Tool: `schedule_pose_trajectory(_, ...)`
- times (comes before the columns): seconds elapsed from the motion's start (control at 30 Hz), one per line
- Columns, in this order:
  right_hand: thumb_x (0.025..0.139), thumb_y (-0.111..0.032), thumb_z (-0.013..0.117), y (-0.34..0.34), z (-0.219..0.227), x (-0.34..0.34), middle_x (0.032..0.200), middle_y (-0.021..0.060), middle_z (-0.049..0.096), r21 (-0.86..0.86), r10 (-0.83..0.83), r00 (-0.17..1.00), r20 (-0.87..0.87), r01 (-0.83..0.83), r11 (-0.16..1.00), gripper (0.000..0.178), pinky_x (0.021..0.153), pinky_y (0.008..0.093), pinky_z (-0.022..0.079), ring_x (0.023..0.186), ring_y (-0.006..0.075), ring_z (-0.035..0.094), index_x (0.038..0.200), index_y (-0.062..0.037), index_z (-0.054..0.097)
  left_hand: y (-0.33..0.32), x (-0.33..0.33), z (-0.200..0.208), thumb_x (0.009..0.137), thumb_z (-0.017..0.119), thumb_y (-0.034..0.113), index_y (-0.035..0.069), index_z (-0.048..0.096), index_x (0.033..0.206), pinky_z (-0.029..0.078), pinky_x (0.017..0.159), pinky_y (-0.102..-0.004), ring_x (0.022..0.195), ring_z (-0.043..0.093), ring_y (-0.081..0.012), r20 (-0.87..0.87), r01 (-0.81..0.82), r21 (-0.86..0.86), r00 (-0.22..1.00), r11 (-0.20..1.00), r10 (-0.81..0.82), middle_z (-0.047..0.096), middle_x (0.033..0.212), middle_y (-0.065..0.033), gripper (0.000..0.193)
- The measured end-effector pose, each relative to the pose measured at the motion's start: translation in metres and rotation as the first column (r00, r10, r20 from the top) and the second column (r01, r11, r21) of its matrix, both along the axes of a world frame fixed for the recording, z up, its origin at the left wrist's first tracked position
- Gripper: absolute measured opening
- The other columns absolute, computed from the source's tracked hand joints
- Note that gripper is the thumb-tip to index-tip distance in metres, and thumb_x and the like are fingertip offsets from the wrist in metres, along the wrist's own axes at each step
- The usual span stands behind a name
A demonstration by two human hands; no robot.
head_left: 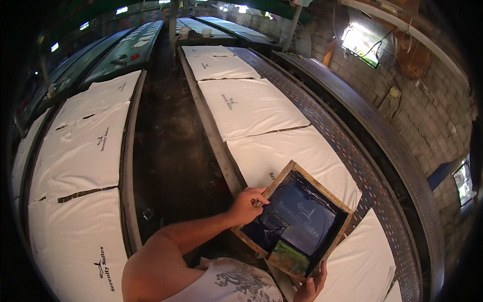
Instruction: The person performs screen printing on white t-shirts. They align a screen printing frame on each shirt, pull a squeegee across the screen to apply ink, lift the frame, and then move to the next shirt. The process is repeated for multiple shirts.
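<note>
Tilted over the right-hand long table, a wooden screen-printing frame [322,185] is held between my two hands. Its mesh [317,214] carries a plant-like emblem and lettering, with dark blue ink smeared around the inside edges. My left hand [246,205] grips the left side of the wood, thumb and fingers closed on it. At the lower right corner, my right hand [313,288] holds the frame, its fingers partly hidden. Inside the frame's near end lies a flat green-brown rectangular piece [289,257]. Partly beneath the frame is a white cloth [302,151] with a dark print showing.
More printed white cloths [249,105] lie along this table, beside a speckled dark strip [322,116]. Across a dark aisle [171,151], another long table bears printed cloths [85,151]. A block wall [417,110] with a bright window [361,43] stands at right.
</note>
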State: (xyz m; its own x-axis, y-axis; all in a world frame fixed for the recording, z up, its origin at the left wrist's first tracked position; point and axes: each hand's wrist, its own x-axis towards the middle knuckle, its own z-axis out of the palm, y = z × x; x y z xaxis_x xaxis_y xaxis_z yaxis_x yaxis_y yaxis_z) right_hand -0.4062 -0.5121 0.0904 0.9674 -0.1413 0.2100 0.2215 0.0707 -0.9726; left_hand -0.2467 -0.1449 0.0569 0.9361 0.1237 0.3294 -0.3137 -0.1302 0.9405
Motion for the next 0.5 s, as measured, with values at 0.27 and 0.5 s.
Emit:
schedule_pose_trajectory(0.27,0.106,-0.046,0.083,0.002,-0.01,0.018,0.183,0.0198,0.043,-0.073,0.102,0.994,-0.025,-0.104,0.992,0.099,0.138,0.0539,0.029,0.171,0.0356,0.037,0.178,0.0054,0.038,0.03,-0.01,0.001,0.091,0.079,-0.014,0.004,0.083,0.119,0.059,0.111,-0.0368,0.152,0.062,-0.0287,-0.082,-0.018,0.054,0.996,0.998,0.023,0.058,0.17,-0.0253,0.033)
schedule_pose_trajectory(0.5,0.094,-0.042,0.085,-0.004,-0.004,0.015,0.181,0.0211,0.042,0.024,0.064,0.995,-0.078,-0.062,0.998,0.102,0.138,0.0539,0.032,0.169,0.0373,0.04,0.175,0.0051,0.044,0.012,-0.007,-0.001,0.086,0.082,-0.008,0.009,0.088,0.116,0.061,0.105,-0.0368,0.146,0.068,-0.0291,-0.125,-0.079,0.097,0.988,0.992,0.091,0.068,0.162,-0.0227,0.035)
